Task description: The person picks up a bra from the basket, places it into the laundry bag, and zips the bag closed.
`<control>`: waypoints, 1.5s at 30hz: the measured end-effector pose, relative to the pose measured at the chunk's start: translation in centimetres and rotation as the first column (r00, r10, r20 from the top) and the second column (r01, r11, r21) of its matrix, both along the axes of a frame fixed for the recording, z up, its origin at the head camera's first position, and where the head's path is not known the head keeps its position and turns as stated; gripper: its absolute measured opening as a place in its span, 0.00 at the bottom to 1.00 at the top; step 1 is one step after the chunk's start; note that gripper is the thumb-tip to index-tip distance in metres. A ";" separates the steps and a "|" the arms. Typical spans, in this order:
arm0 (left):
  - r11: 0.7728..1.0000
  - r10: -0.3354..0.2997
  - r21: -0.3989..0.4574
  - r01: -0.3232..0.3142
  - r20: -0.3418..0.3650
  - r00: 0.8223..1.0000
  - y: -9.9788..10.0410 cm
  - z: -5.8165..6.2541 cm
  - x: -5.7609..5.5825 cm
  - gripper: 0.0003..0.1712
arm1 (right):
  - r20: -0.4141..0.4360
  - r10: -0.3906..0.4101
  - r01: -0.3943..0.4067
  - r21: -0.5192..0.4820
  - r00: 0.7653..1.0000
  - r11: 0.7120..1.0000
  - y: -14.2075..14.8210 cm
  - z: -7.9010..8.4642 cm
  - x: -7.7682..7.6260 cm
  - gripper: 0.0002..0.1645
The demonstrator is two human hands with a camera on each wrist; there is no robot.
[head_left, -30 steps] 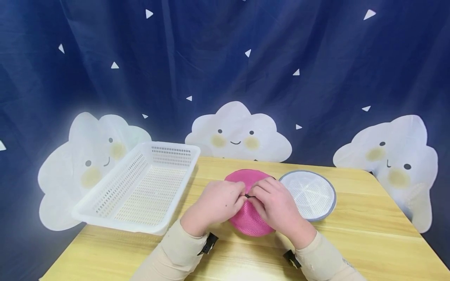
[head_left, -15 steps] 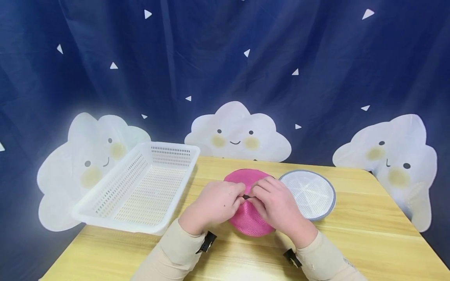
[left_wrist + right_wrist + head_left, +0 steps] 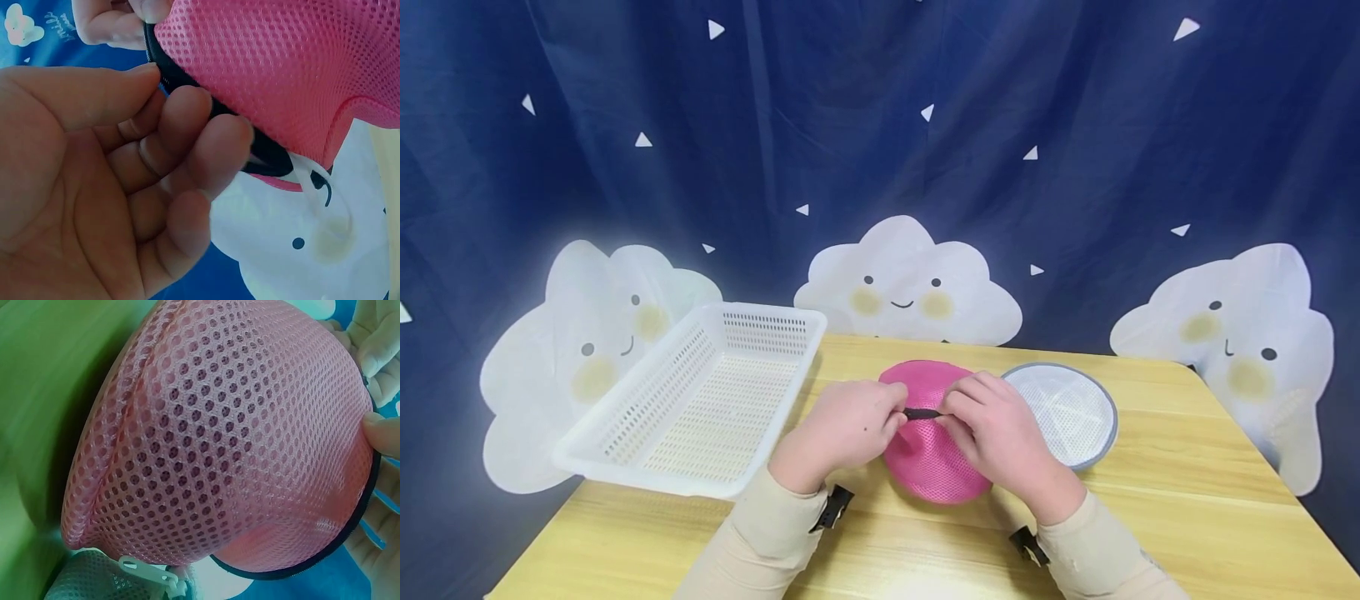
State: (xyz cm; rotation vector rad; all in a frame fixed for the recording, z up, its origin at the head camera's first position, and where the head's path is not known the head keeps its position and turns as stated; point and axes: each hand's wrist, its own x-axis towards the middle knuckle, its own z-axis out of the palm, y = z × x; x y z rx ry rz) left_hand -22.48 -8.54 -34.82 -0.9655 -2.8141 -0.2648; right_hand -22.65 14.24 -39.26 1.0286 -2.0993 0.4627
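A pink mesh laundry bag (image 3: 936, 467) stands on the wooden table in the middle of the head view. Along its top runs a black zipper edge (image 3: 921, 413), stretched between my two hands. My left hand (image 3: 850, 425) pinches this edge between thumb and forefinger, its other fingers loosely curled in the left wrist view. From the other side my right hand (image 3: 1000, 433) pinches the same edge. A white zipper pull (image 3: 147, 570) hangs at the bag's side in the right wrist view. The bag's far right side is partly hidden by my right hand.
A white perforated plastic basket (image 3: 655, 483) sits at the left of the table (image 3: 910, 550). Right of the pink bag lies a round white mesh bag (image 3: 1067, 408) with a grey rim. Behind the table hangs a blue curtain (image 3: 880, 125) with clouds.
My hands have moved apart, the left one leftward and the right one slightly rightward. More of the black zipper edge now shows between them, drawn straight.
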 end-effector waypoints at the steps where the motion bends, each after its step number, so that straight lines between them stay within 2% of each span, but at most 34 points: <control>1: 1.000 0.002 -0.004 -0.002 0.004 1.000 0.0 0.0 0.0 0.13 | 0.003 -0.004 0.004 0.002 1.000 1.000 0.0 0.0 0.0 0.09; 14: 1.000 -0.009 -0.016 0.009 0.013 1.000 0.2 0.3 0.2 0.14 | 0.038 -0.012 0.012 -0.005 0.999 1.000 -0.3 -0.3 0.1 0.11; 28: 0.998 -0.056 0.016 0.056 0.041 0.998 0.7 0.2 0.4 0.14 | 0.049 0.005 -0.005 -0.009 0.999 1.000 -0.6 -0.5 0.3 0.10; 32: 0.998 -0.064 0.019 0.063 0.030 0.998 0.8 0.1 0.3 0.14 | 0.034 0.024 -0.024 -0.015 0.999 1.000 -0.7 -0.6 0.3 0.10; 38: 0.994 -0.111 0.023 0.111 0.003 0.994 0.9 -0.1 0.3 0.14 | -0.013 0.066 -0.067 -0.022 0.998 0.998 -1.1 -0.9 0.2 0.10; 45: 0.990 -0.140 0.018 0.140 -0.002 0.990 0.9 0.0 0.5 0.14 | -0.012 0.072 -0.073 -0.040 0.997 0.997 -1.2 -0.9 0.2 0.11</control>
